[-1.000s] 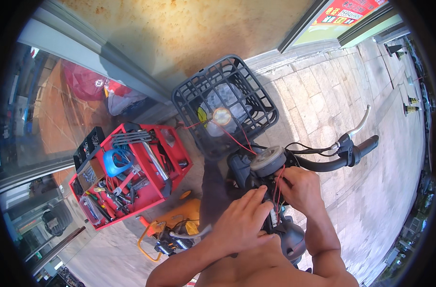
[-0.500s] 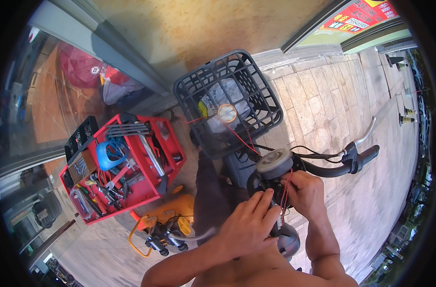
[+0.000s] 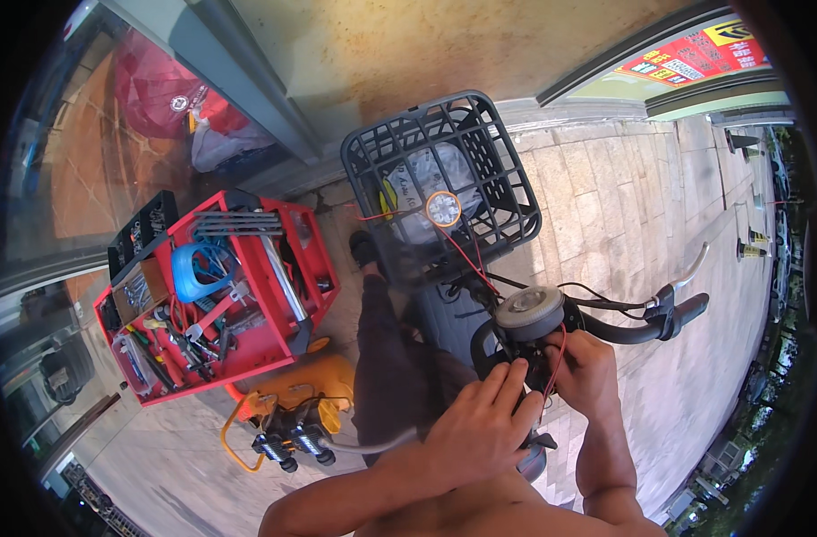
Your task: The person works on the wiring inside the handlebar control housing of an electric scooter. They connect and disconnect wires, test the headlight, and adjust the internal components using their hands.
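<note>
Near right, thin, bendy red wires (image 3: 560,362) hang below a round grey disc (image 3: 528,315); the right hand (image 3: 587,371) curls beside them, the left hand (image 3: 482,413) nearly straight-fingered. I cannot tell what either grips.

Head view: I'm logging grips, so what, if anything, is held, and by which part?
Cannot be told: the right hand curls beside the red wire, any grip unclear; the left hand hides what lies beneath it.
</note>
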Demonstrator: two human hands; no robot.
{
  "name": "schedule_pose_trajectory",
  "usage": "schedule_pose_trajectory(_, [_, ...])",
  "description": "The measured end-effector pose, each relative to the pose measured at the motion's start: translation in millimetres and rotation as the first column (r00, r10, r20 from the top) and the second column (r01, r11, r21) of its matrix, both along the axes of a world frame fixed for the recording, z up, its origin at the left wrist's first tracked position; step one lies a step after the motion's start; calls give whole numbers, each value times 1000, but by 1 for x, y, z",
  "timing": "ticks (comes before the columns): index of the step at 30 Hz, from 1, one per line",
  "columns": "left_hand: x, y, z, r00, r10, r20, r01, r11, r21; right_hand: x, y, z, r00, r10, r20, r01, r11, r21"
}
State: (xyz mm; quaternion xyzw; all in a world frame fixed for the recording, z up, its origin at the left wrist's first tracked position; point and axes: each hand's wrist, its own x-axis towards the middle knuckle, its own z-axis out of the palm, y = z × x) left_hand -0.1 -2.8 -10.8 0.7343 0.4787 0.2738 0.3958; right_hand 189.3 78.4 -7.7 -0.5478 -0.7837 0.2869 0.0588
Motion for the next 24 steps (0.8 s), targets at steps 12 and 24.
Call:
schedule_pose_trajectory(12, [0,2,4,1000,-16,-25,15,999,-34,6,-3,4,995,-22,-95,16,998,-64])
schedule_pose_trajectory(24, [1,0,1,1000,-23,-18,21,998,-64,11,-6,3,988,-17,-152,9,999,-53])
